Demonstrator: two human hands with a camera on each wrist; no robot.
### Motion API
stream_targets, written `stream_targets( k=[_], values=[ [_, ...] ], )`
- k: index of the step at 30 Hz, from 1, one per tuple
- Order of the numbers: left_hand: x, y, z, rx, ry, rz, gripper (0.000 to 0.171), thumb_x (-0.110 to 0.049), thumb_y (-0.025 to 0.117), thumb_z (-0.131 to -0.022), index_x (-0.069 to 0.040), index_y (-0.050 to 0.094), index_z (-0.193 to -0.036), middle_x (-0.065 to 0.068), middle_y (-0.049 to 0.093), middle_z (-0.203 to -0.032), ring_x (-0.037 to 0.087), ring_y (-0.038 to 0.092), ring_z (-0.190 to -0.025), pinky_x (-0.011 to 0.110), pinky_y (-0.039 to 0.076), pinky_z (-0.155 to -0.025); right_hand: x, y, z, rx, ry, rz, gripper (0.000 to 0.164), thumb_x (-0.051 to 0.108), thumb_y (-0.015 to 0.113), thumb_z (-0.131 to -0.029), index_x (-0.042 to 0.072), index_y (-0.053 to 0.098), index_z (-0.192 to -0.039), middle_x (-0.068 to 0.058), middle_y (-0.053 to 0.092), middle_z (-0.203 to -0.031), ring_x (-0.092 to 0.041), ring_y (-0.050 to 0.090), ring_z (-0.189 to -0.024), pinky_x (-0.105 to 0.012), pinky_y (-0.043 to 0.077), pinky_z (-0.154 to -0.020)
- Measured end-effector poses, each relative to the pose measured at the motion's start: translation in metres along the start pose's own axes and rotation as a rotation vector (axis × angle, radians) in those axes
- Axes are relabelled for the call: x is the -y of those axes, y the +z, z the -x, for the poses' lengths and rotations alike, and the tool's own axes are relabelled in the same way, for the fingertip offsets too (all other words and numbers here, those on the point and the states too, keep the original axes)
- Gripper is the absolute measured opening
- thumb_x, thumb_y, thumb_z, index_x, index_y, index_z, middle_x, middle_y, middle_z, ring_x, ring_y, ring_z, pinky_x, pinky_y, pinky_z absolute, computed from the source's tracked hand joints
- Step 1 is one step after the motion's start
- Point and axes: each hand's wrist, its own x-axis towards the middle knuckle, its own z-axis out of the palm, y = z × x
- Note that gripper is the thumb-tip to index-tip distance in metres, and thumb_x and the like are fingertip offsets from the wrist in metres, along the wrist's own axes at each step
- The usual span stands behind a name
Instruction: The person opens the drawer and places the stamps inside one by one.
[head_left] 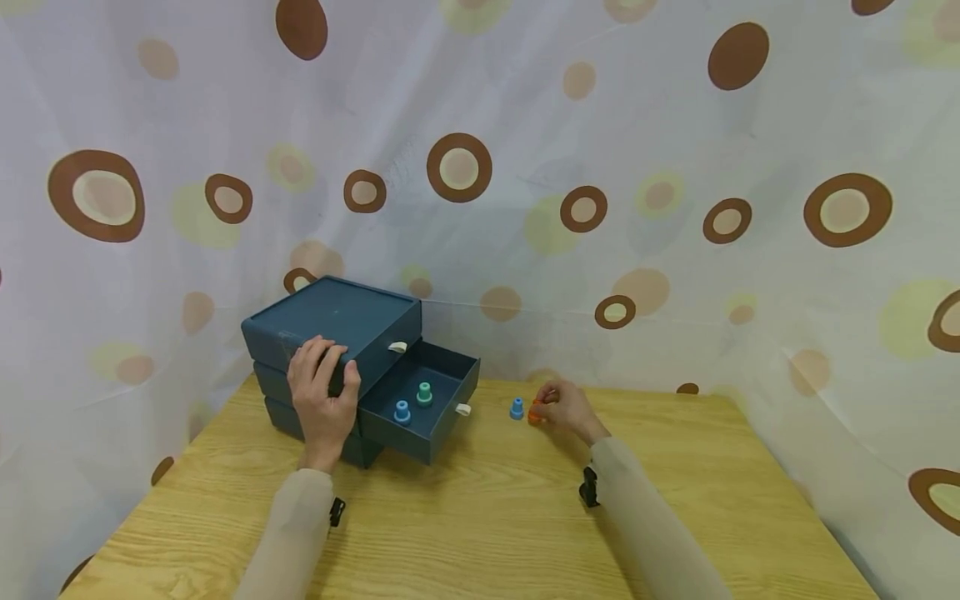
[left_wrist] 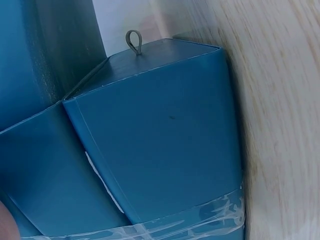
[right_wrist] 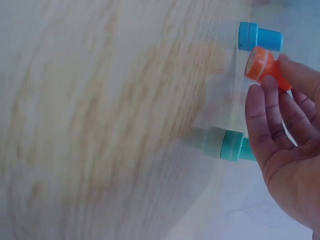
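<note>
My right hand (head_left: 566, 407) pinches a small orange bell-shaped stamp (head_left: 534, 412) between thumb and fingertips. In the right wrist view the orange stamp (right_wrist: 260, 65) is tilted, close beside an upright blue stamp (right_wrist: 260, 37). A green stamp (right_wrist: 232, 145) stands on the table near the same hand (right_wrist: 292, 135); that hand hides it in the head view. My left hand (head_left: 322, 404) rests on the edge of the dark blue drawer cabinet (head_left: 337, 310). Its pulled-out drawer (head_left: 450, 417) holds a blue stamp (head_left: 402, 412) and a green stamp (head_left: 424, 394).
The cabinet stands at the left of the wooden table (head_left: 480, 533). Pale fabric loops, one on the top drawer (head_left: 397, 347), serve as pulls. Clear tape (left_wrist: 190, 217) wraps the cabinet's side. A spotted curtain (head_left: 510, 250) hangs behind the table.
</note>
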Motion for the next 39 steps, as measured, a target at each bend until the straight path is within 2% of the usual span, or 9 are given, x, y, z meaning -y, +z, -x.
stream_targets(
  k=[7,13,20,24,31,37,39],
  values=[
    [0.0,-0.001,-0.001,0.013,0.001,-0.009,0.028,-0.025,0.06,-0.09,-0.004,0.074,-0.102,0.019,0.068,-0.11,0.037,0.056,-0.119,0.057,0.032,-0.11,0.005,0.0,-0.001,-0.065,-0.042,-0.08,0.017,0.017,0.071,-0.089,0.006,0.064,-0.099,-0.013,0.071,-0.097,-0.022,0.068,-0.082,-0.041,0.058,-0.073],
    [0.001,-0.003,-0.003,0.005,0.0,-0.003,0.028,-0.026,0.06,-0.09,-0.004,0.074,-0.101,0.018,0.068,-0.109,0.037,0.056,-0.118,0.057,0.032,-0.111,0.012,0.002,-0.003,-0.099,-0.102,-0.149,0.025,0.016,0.071,-0.09,0.003,0.064,-0.11,-0.018,0.071,-0.106,-0.023,0.07,-0.09,-0.046,0.059,-0.08],
    [0.0,-0.001,-0.002,0.012,0.004,-0.012,0.029,-0.027,0.058,-0.092,-0.005,0.074,-0.102,0.018,0.068,-0.11,0.037,0.056,-0.119,0.056,0.032,-0.111,0.021,0.004,-0.004,-0.134,-0.138,-0.234,0.024,0.017,0.068,-0.092,0.004,0.064,-0.112,-0.02,0.068,-0.112,-0.032,0.071,-0.094,-0.052,0.058,-0.081],
    [-0.001,-0.001,-0.001,0.009,0.004,-0.013,0.03,-0.028,0.058,-0.092,-0.004,0.074,-0.102,0.019,0.068,-0.109,0.037,0.056,-0.118,0.056,0.032,-0.111,0.034,0.002,0.001,-0.129,-0.18,-0.282,0.027,0.017,0.066,-0.093,-0.001,0.062,-0.114,-0.023,0.067,-0.114,-0.036,0.07,-0.096,-0.052,0.058,-0.08],
    [-0.001,-0.002,0.0,0.022,-0.003,-0.017,0.028,-0.026,0.059,-0.091,-0.004,0.074,-0.101,0.018,0.068,-0.11,0.037,0.057,-0.119,0.057,0.032,-0.11,0.039,0.012,-0.004,-0.164,-0.243,-0.309,0.027,0.023,0.068,-0.092,0.006,0.064,-0.112,-0.018,0.069,-0.114,-0.029,0.072,-0.091,-0.041,0.06,-0.075],
    [-0.001,-0.003,-0.001,0.021,-0.004,-0.014,0.028,-0.025,0.059,-0.09,-0.004,0.074,-0.102,0.018,0.068,-0.11,0.038,0.056,-0.119,0.057,0.032,-0.11,0.061,0.016,-0.003,-0.173,-0.303,-0.333,0.025,0.023,0.07,-0.09,0.007,0.066,-0.109,-0.017,0.07,-0.112,-0.027,0.072,-0.093,-0.048,0.059,-0.076],
    [0.0,-0.003,-0.002,0.015,-0.004,-0.008,0.028,-0.025,0.059,-0.09,-0.004,0.074,-0.102,0.019,0.068,-0.11,0.038,0.056,-0.119,0.057,0.032,-0.111,0.066,0.018,-0.005,-0.188,-0.319,-0.318,0.025,0.026,0.071,-0.09,0.01,0.068,-0.108,-0.013,0.07,-0.11,-0.021,0.071,-0.091,-0.045,0.059,-0.075]
  ],
)
